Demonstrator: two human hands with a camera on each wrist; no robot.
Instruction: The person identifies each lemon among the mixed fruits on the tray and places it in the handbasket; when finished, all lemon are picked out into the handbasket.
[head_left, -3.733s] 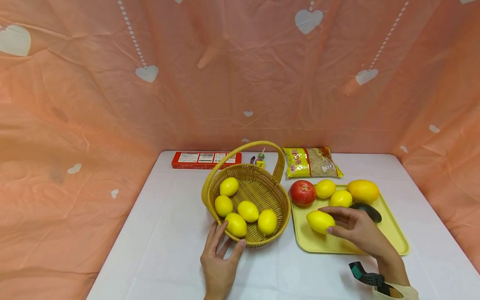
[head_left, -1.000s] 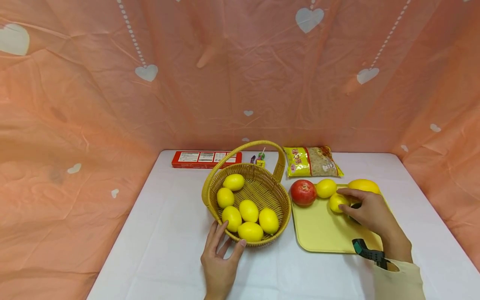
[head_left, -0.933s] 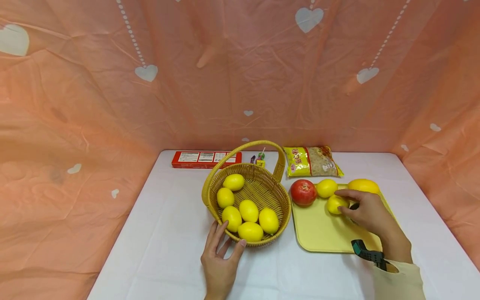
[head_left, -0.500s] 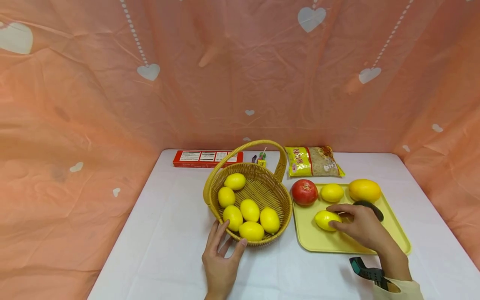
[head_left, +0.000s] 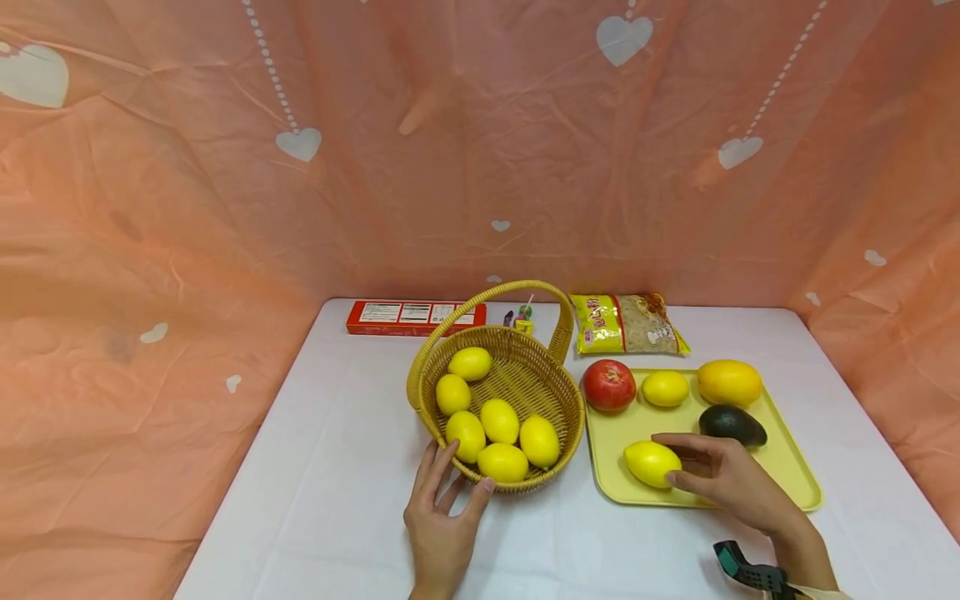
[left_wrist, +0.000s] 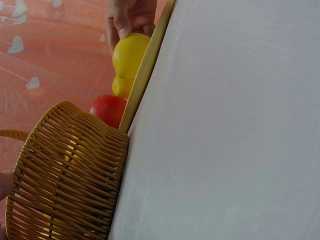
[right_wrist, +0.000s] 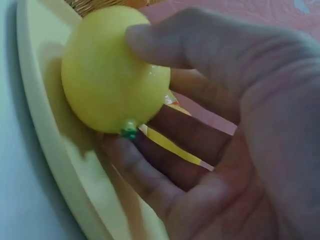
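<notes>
My right hand (head_left: 723, 479) pinches a yellow lemon (head_left: 652, 464) between thumb and fingers, close over the front of the pale yellow tray (head_left: 795, 483). In the right wrist view the lemon's small green stem end (right_wrist: 128, 132) shows, with the thumb across its upper side. My left hand (head_left: 442, 529) touches the near rim of the wicker basket (head_left: 525, 379), fingers spread and thumb tip on the edge. Several lemons (head_left: 502, 462) lie inside the basket. From the left wrist, mostly the basket's woven side (left_wrist: 70, 175) shows, and the left fingers are largely out of frame.
On the tray lie another lemon (head_left: 664, 388), a larger orange-yellow fruit (head_left: 730, 382) and a dark avocado (head_left: 732, 425). A pomegranate (head_left: 609, 386) sits at its left corner. Behind stand a red box (head_left: 416, 319), small candies (head_left: 522, 321) and a food bag (head_left: 630, 323).
My right hand took hold of a lemon near the tray's middle and brought it toward the tray's front, uncovering the avocado. Earlier, another lemon went into the basket. The left hand stays at the rim.
</notes>
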